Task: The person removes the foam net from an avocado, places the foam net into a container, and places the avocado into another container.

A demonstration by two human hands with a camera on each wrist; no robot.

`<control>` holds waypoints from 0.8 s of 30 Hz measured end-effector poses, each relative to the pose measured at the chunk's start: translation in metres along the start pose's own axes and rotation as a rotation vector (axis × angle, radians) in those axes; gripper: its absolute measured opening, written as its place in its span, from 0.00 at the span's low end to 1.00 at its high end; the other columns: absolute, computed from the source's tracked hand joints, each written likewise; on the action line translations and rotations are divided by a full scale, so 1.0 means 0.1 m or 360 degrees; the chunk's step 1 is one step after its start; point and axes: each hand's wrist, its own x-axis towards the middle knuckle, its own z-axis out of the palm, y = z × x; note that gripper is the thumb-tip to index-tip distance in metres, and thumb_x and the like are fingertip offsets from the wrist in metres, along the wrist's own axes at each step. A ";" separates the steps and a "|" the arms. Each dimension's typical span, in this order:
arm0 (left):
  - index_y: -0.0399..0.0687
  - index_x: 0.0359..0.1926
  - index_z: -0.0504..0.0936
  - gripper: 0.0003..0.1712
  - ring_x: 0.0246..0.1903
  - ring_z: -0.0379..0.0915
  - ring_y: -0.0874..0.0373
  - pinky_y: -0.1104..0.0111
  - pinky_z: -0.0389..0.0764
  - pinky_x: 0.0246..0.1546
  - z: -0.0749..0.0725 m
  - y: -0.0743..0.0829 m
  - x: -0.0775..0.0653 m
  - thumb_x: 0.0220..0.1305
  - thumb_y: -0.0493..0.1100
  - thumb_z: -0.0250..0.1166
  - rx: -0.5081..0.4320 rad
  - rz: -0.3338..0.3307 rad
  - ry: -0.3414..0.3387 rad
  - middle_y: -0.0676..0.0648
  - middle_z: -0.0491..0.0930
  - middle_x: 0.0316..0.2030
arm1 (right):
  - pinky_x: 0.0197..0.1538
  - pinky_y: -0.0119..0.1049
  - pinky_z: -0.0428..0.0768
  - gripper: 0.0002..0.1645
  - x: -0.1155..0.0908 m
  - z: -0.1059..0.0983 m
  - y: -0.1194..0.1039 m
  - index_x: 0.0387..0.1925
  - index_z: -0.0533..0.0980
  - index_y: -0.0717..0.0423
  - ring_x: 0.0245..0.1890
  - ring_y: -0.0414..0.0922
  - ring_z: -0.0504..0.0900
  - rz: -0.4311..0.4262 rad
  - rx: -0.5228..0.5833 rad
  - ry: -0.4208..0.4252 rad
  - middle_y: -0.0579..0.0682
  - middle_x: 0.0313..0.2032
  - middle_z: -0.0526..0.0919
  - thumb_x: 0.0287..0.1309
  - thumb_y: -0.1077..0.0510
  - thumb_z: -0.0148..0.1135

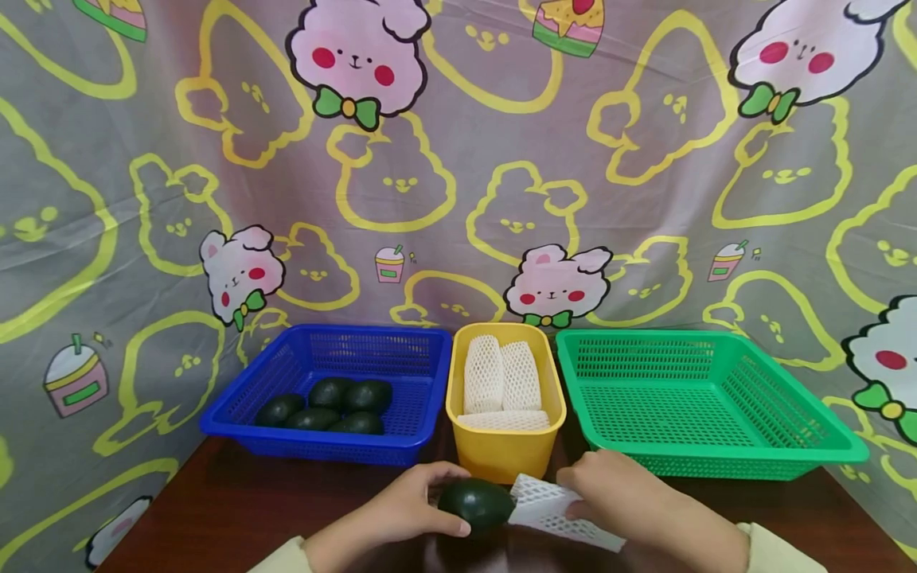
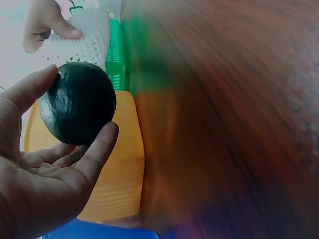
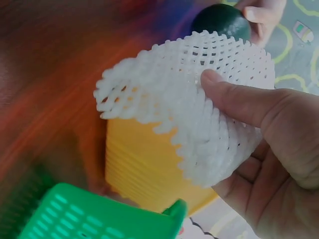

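My left hand (image 1: pixel 411 505) grips a dark green avocado (image 1: pixel 476 504) over the front of the table, thumb on one side and fingers on the other. In the left wrist view the avocado (image 2: pixel 79 103) sits between the thumb and fingertips. A white foam net sleeve (image 1: pixel 555 513) is in my right hand (image 1: pixel 619 497), with the thumb pressed on its near face. Seen from the right wrist, the sleeve (image 3: pixel 189 99) has one open end turned toward the avocado (image 3: pixel 222 22). The avocado's tip is right at that end of the sleeve.
Behind the hands stands a yellow bin (image 1: pixel 505 454) with several foam net sleeves (image 1: pixel 485 374). Left of it, a blue basket (image 1: pixel 322 450) holds several avocados (image 1: pixel 368 395). A green basket (image 1: pixel 709 459) is on the right. A patterned cloth (image 1: pixel 458 199) hangs behind the brown table (image 1: pixel 236 509).
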 end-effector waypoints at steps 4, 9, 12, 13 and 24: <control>0.37 0.54 0.77 0.31 0.42 0.78 0.57 0.69 0.80 0.41 -0.04 0.01 -0.04 0.46 0.37 0.76 0.0022 -0.0011 0.0012 0.47 0.80 0.44 | 0.23 0.30 0.71 0.09 -0.03 -0.12 -0.03 0.26 0.79 0.46 0.19 0.29 0.69 -0.0001 0.0111 -0.0017 0.31 0.21 0.76 0.48 0.53 0.75; 0.36 0.54 0.76 0.32 0.42 0.78 0.56 0.69 0.80 0.41 -0.09 0.01 -0.07 0.47 0.38 0.76 0.0019 -0.0001 0.0022 0.46 0.79 0.44 | 0.24 0.28 0.72 0.09 -0.01 -0.33 -0.05 0.29 0.80 0.46 0.20 0.28 0.71 -0.0019 0.0239 0.0021 0.31 0.24 0.78 0.48 0.53 0.75; 0.36 0.54 0.76 0.31 0.42 0.78 0.56 0.68 0.80 0.41 -0.10 0.01 -0.09 0.47 0.38 0.76 0.0021 -0.0004 0.0022 0.46 0.79 0.45 | 0.25 0.28 0.74 0.10 0.01 -0.45 -0.05 0.32 0.81 0.47 0.22 0.28 0.73 -0.0037 0.0290 0.0048 0.31 0.26 0.80 0.48 0.52 0.75; 0.36 0.54 0.76 0.31 0.42 0.78 0.56 0.68 0.80 0.41 -0.10 0.01 -0.09 0.47 0.38 0.76 0.0020 -0.0006 0.0020 0.45 0.79 0.45 | 0.25 0.28 0.74 0.11 0.02 -0.49 -0.04 0.32 0.81 0.47 0.23 0.28 0.73 -0.0043 0.0309 0.0059 0.31 0.27 0.80 0.48 0.52 0.75; 0.35 0.54 0.76 0.31 0.43 0.78 0.55 0.68 0.80 0.41 -0.11 0.03 -0.12 0.48 0.37 0.75 -0.0026 -0.0015 -0.0003 0.44 0.79 0.45 | 0.27 0.29 0.80 0.12 0.25 -0.77 0.06 0.34 0.84 0.54 0.24 0.33 0.80 0.0151 0.0568 0.0218 0.40 0.28 0.83 0.49 0.52 0.75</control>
